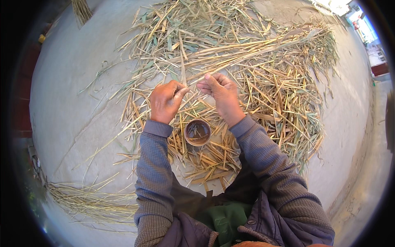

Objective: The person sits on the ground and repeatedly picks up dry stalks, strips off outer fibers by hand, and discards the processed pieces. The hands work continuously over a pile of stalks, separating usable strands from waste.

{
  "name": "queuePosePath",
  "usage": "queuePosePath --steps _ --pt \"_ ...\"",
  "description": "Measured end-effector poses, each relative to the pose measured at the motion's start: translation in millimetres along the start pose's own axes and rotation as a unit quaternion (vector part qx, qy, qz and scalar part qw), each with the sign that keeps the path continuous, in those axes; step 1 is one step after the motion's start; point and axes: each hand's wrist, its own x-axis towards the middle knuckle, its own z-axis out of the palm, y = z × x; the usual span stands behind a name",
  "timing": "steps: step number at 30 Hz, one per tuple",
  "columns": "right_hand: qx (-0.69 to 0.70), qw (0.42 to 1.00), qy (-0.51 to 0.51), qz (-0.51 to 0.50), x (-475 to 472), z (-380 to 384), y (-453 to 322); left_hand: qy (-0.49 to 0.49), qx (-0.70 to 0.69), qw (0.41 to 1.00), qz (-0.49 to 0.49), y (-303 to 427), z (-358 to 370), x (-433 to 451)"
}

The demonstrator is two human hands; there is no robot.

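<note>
Both hands are raised close together above a bowl. My left hand (167,100) has its thumb and forefinger pinched together, with a pale stalk at the fingertips. My right hand (222,95) faces it across a small gap, its thumb against the curled fingers; whether a thin stalk lies between them cannot be told. Below, between the forearms, stands a round bowl (197,143) of dark liquid with bits of stalk in it. Cut dry stalk pieces (216,160) surround the bowl. Beyond the hands lie long dry stalks (234,54) with leaves.
A wide heap of dry leaves and stalks (277,89) spreads ahead and to the right on the concrete floor (80,77). Thin stalks (92,203) lie loosely at the lower left. Another bundle of stalks (81,12) is at the upper left. My bent legs flank the near pieces.
</note>
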Motion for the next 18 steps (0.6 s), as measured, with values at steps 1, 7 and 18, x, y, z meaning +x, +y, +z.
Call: queuePosePath --steps 1,7,18 --pt "-0.006 1.0 -0.008 -0.01 0 0 -1 -0.012 -0.024 0.999 -0.028 0 -1 1" --pt "-0.021 0.997 -0.038 -0.064 7 -4 -11 -0.067 -0.094 0.992 -0.06 -6 -11 3" --pt "-0.009 0.996 -0.035 -0.085 24 -45 -55 -0.065 -0.128 0.987 -0.078 -12 -30 -1"
